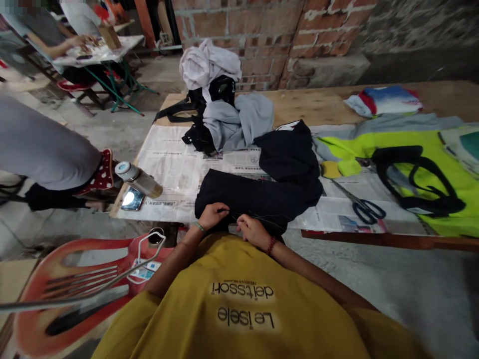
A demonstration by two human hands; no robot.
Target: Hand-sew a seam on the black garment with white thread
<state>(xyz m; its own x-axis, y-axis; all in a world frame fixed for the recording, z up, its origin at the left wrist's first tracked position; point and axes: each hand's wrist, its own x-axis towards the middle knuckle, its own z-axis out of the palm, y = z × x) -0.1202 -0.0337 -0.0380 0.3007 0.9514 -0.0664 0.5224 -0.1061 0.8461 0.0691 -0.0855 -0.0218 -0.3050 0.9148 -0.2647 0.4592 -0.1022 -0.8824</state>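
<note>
A dark navy garment (247,193) lies bunched along the near edge of the table, its folds curving up to the right. On its left near edge rests my left hand (212,216), fingers closed in a pinch at the cloth. Just to the right, my right hand (253,231) is curled, with thumb and forefinger together at the garment's near edge. Whatever the right fingertips hold is too small to make out. Pale thread lines show on the dark cloth beside the right hand. The two hands are a little apart.
Scissors (364,208), black straps (404,199) and a yellow-green garment (404,134) lie to the right. Grey cloth (239,119) is piled behind. A bottle (140,180) and a phone (132,198) stand left, above a red chair (75,249). Other people sit leftward.
</note>
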